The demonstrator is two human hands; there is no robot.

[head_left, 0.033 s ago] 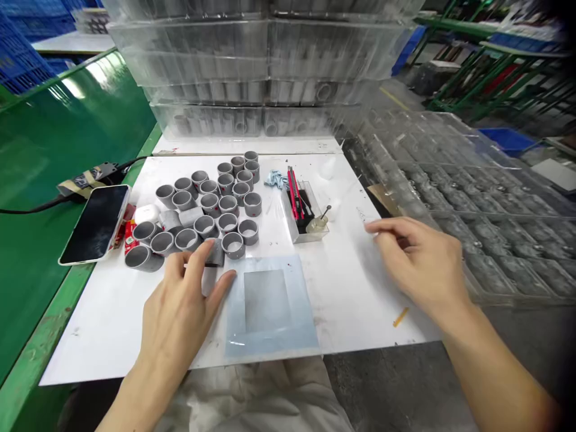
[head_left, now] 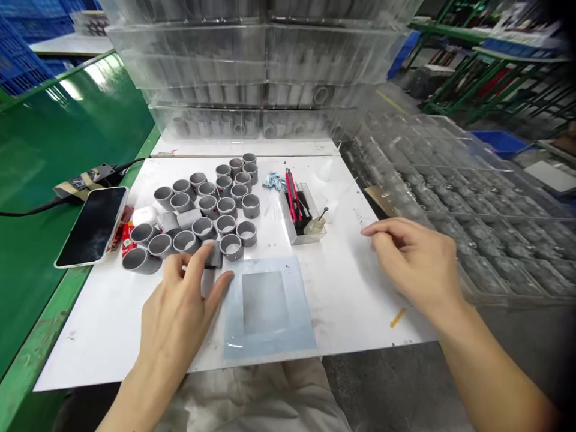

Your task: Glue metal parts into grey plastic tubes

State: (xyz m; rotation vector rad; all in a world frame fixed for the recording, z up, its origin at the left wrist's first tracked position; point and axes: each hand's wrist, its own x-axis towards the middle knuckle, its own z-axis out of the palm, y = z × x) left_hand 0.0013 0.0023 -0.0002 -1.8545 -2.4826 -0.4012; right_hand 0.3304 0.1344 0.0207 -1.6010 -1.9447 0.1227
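My left hand (head_left: 182, 300) is over the front left of the white table, thumb and index finger spread apart. Its index fingertip meets or overlaps a short grey tube (head_left: 214, 254) lying on its side; whether they touch I cannot tell. Many more grey tube rings (head_left: 186, 241) stand close together beyond it. Right of the thumb lies a pale blue sheet (head_left: 297, 312) with a grey rectangular panel (head_left: 265, 302) on it. My right hand (head_left: 411, 258) hovers at the table's right side, fingers curled and thumb close to the index finger. Anything pinched there is too small to make out.
A clear box (head_left: 306, 237) holds red-handled tools (head_left: 291, 195) and a small bottle (head_left: 315, 225). A crumpled blue cloth (head_left: 274, 180) lies beside it. A phone (head_left: 92, 228) rests at left. Stacked clear bins (head_left: 207, 60) rise behind; clear trays (head_left: 477, 228) stand at right.
The view has shifted very slightly, so the table and its objects appear a little further left. Both hands keep nearly the same pose.
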